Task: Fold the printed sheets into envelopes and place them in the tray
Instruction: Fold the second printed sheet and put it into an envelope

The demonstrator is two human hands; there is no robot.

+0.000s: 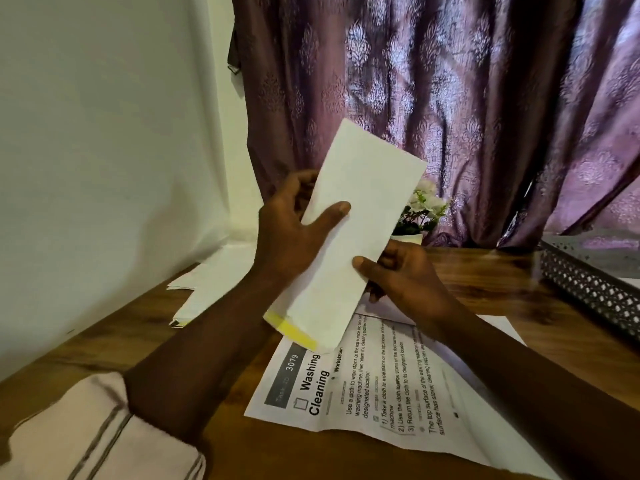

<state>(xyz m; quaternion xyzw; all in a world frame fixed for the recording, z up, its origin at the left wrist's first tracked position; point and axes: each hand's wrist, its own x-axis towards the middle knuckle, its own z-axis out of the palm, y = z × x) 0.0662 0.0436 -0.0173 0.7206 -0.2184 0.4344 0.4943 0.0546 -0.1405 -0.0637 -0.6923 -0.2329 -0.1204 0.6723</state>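
Holding a long white paper envelope point(349, 233) between left hand point(294, 233) and right hand point(401, 275), long axis near-left to far-right; perforated dark metal tray point(588, 282) far right, probably nearer the right hand.

Home room, I'd say, not an office. Patterned purple curtain point(450, 116) fills the upper right of the frame, plain white wall point(104, 133) upper left. I sit at a wooden table point(485, 271) with a small potted flower plant point(420, 209) at centre.
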